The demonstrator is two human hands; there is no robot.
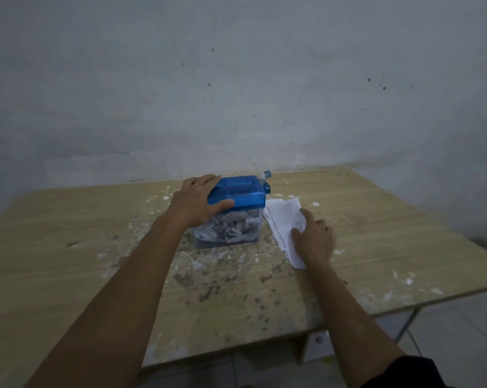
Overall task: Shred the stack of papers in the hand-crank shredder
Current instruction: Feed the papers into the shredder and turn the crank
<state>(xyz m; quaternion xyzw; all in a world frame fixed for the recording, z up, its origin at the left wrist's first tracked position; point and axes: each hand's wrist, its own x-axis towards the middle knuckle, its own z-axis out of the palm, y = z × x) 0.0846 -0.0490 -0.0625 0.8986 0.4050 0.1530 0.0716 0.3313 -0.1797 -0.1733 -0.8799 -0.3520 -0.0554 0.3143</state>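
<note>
Where a grey, blotchy plaster wall (236, 79) closes the room behind, a pale wood-grain desk (68, 247) fills most of the view, its top spattered with white flecks and brown crumbly stains; pale floor tiles (460, 331) show past its near right corner. Near the far middle of the desk stands the hand-crank shredder (231, 214), a boxy thing with a glossy blue plastic lid over a clear bin packed with crumpled white and grey paper strips. Its small blue crank (266, 180) sticks out at the lid's far right corner. The left hand (197, 203) grips the lid's left end, fingers lying over the top edge and the thumb curled round the near face. Just right of the shredder lies the stack of papers (285, 228), white printed sheets, fanned a little, flat on the desk. The right hand (313, 236) rests on the stack, forefinger stretched out and the other fingers loosely bent, pressing on the sheets and hiding their near right part.
</note>
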